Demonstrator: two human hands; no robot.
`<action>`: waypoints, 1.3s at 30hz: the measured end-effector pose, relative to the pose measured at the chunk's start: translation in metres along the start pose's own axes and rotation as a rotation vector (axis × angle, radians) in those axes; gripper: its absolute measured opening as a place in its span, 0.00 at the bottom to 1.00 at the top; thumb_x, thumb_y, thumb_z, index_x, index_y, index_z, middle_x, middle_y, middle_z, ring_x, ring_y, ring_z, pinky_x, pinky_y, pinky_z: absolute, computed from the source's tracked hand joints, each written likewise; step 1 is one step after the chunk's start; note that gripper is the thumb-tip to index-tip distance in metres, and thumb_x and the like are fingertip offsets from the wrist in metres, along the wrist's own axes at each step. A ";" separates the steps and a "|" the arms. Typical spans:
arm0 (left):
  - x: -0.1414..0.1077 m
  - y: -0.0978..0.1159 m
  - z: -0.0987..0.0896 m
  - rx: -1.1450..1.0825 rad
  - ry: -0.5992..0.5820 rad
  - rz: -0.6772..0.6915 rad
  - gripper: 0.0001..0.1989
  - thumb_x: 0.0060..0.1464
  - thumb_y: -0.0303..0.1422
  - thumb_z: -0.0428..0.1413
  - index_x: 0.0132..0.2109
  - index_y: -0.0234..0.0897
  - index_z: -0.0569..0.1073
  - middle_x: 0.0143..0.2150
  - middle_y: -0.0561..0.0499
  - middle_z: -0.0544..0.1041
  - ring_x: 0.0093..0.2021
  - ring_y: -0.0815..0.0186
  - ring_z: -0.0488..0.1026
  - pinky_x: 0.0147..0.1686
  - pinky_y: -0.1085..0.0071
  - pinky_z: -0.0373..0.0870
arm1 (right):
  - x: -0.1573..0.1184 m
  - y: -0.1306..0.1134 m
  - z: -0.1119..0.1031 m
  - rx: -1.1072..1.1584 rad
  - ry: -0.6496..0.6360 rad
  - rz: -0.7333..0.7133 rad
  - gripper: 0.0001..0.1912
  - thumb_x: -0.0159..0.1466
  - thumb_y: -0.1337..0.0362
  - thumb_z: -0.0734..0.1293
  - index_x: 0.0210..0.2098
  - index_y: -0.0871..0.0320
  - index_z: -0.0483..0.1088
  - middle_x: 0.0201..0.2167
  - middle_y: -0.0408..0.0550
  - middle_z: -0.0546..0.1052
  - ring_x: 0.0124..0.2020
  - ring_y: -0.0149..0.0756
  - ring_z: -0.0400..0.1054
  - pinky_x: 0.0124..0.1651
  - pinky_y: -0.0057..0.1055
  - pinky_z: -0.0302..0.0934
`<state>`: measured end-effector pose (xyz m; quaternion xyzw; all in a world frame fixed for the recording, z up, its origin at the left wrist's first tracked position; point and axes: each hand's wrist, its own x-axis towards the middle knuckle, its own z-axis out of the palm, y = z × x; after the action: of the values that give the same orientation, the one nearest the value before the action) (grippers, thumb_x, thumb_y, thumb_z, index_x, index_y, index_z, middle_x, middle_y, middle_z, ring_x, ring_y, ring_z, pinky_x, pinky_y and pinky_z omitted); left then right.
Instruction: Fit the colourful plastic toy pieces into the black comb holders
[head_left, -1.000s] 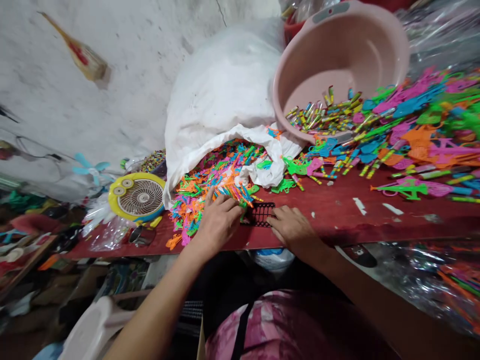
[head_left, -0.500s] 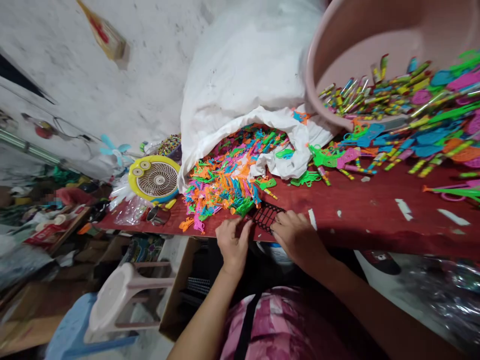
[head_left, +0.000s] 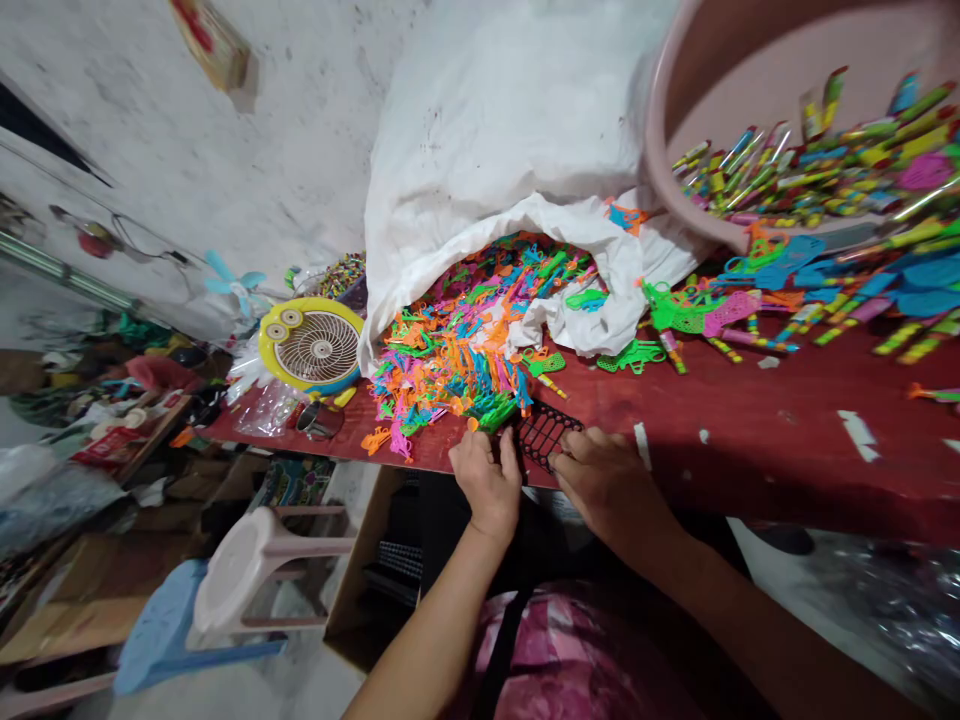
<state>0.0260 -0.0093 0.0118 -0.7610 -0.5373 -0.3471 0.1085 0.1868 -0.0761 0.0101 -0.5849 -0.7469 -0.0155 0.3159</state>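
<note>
Sitting on the red table [head_left: 750, 430], black grid [head_left: 544, 437] between right hand [head_left: 611, 485] — fingers curled onto its end — and left hand [head_left: 489, 480], can't tell if pinching; a bump could spill the toy pile [head_left: 450, 368].

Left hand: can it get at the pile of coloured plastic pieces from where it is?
Likely yes. The pile spills out of the white sack to just beyond the left hand, with nothing visible between. Whether that hand grips the black grid isn't clear.
</note>
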 end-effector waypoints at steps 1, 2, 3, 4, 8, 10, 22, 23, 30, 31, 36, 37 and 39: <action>0.000 0.000 0.002 -0.016 -0.002 -0.009 0.11 0.65 0.35 0.52 0.32 0.38 0.66 0.29 0.51 0.69 0.33 0.63 0.69 0.36 0.66 0.59 | 0.000 0.000 0.001 0.003 0.007 -0.006 0.06 0.65 0.69 0.66 0.30 0.56 0.70 0.33 0.47 0.70 0.39 0.40 0.57 0.43 0.37 0.45; -0.001 0.001 0.003 -0.028 -0.004 -0.018 0.11 0.64 0.35 0.52 0.33 0.38 0.67 0.30 0.50 0.70 0.33 0.62 0.69 0.36 0.66 0.59 | 0.000 -0.001 0.001 0.002 0.009 -0.009 0.06 0.65 0.70 0.65 0.31 0.56 0.70 0.33 0.48 0.71 0.40 0.40 0.58 0.44 0.37 0.46; -0.001 0.001 0.005 -0.040 -0.008 -0.027 0.10 0.64 0.34 0.52 0.33 0.37 0.67 0.30 0.49 0.71 0.34 0.62 0.69 0.37 0.66 0.59 | 0.001 -0.001 0.001 -0.002 0.007 -0.012 0.06 0.65 0.70 0.65 0.31 0.56 0.71 0.34 0.48 0.71 0.40 0.40 0.58 0.45 0.37 0.46; -0.001 0.001 0.007 -0.049 -0.011 -0.037 0.10 0.64 0.34 0.51 0.33 0.37 0.67 0.30 0.49 0.71 0.34 0.62 0.70 0.37 0.65 0.60 | 0.001 -0.002 0.001 -0.006 -0.001 -0.016 0.06 0.65 0.70 0.65 0.31 0.56 0.71 0.34 0.48 0.71 0.40 0.40 0.58 0.45 0.37 0.46; 0.001 0.001 0.011 -0.082 -0.035 -0.094 0.10 0.63 0.34 0.52 0.33 0.37 0.68 0.31 0.48 0.72 0.34 0.61 0.70 0.37 0.65 0.61 | 0.006 -0.006 0.003 -0.037 -0.038 -0.044 0.07 0.64 0.71 0.65 0.30 0.57 0.70 0.32 0.48 0.70 0.39 0.40 0.58 0.42 0.37 0.46; 0.003 -0.002 0.011 -0.104 -0.056 -0.124 0.11 0.63 0.34 0.53 0.32 0.37 0.69 0.30 0.49 0.72 0.34 0.62 0.70 0.37 0.65 0.61 | 0.009 -0.007 0.005 -0.065 -0.061 -0.046 0.07 0.63 0.70 0.65 0.29 0.57 0.70 0.31 0.48 0.70 0.37 0.40 0.57 0.40 0.37 0.45; 0.001 -0.025 -0.011 -0.428 -0.200 -0.193 0.05 0.59 0.34 0.59 0.40 0.37 0.77 0.36 0.50 0.76 0.38 0.65 0.74 0.40 0.68 0.68 | -0.001 -0.009 0.004 -0.071 -0.029 0.014 0.06 0.66 0.70 0.64 0.38 0.58 0.74 0.37 0.49 0.73 0.41 0.41 0.59 0.41 0.36 0.47; 0.004 -0.021 -0.011 -0.350 -0.195 -0.177 0.08 0.59 0.37 0.60 0.39 0.37 0.77 0.35 0.50 0.76 0.37 0.64 0.73 0.40 0.67 0.67 | -0.001 -0.010 0.004 -0.078 -0.027 0.008 0.06 0.66 0.70 0.64 0.37 0.58 0.74 0.37 0.49 0.73 0.41 0.41 0.59 0.41 0.36 0.47; 0.011 -0.003 0.005 0.002 -0.136 -0.051 0.11 0.64 0.35 0.53 0.33 0.36 0.72 0.30 0.47 0.74 0.34 0.60 0.71 0.36 0.64 0.58 | 0.001 -0.008 0.003 -0.063 -0.037 -0.018 0.07 0.65 0.71 0.64 0.37 0.57 0.74 0.36 0.49 0.73 0.40 0.40 0.59 0.39 0.35 0.47; 0.010 -0.003 0.007 0.017 -0.128 -0.044 0.10 0.64 0.35 0.53 0.33 0.36 0.72 0.30 0.47 0.74 0.34 0.60 0.71 0.36 0.63 0.57 | 0.001 -0.007 0.003 -0.058 -0.043 -0.021 0.07 0.65 0.71 0.64 0.37 0.57 0.74 0.36 0.49 0.73 0.40 0.40 0.59 0.39 0.35 0.47; 0.010 0.000 0.012 0.039 -0.156 -0.051 0.07 0.63 0.33 0.53 0.37 0.36 0.72 0.33 0.46 0.75 0.36 0.58 0.71 0.37 0.62 0.57 | 0.001 -0.007 0.004 -0.034 -0.058 -0.045 0.07 0.65 0.71 0.63 0.38 0.58 0.73 0.35 0.49 0.73 0.39 0.41 0.60 0.41 0.36 0.48; 0.011 0.000 0.013 0.037 -0.164 -0.059 0.07 0.63 0.33 0.53 0.38 0.36 0.72 0.34 0.46 0.76 0.37 0.58 0.72 0.38 0.61 0.57 | 0.002 -0.007 0.005 -0.031 -0.063 -0.049 0.07 0.65 0.71 0.63 0.38 0.58 0.73 0.35 0.49 0.72 0.39 0.41 0.60 0.41 0.36 0.48; 0.013 0.001 0.013 0.029 -0.182 -0.075 0.07 0.64 0.33 0.52 0.38 0.36 0.72 0.35 0.46 0.76 0.37 0.58 0.72 0.38 0.61 0.57 | 0.003 -0.008 0.005 -0.030 -0.081 -0.051 0.06 0.65 0.71 0.63 0.37 0.58 0.73 0.35 0.49 0.72 0.39 0.41 0.60 0.41 0.36 0.48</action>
<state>0.0350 0.0071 0.0106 -0.7670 -0.5780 -0.2728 0.0573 0.1772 -0.0735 0.0102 -0.5705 -0.7734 -0.0112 0.2762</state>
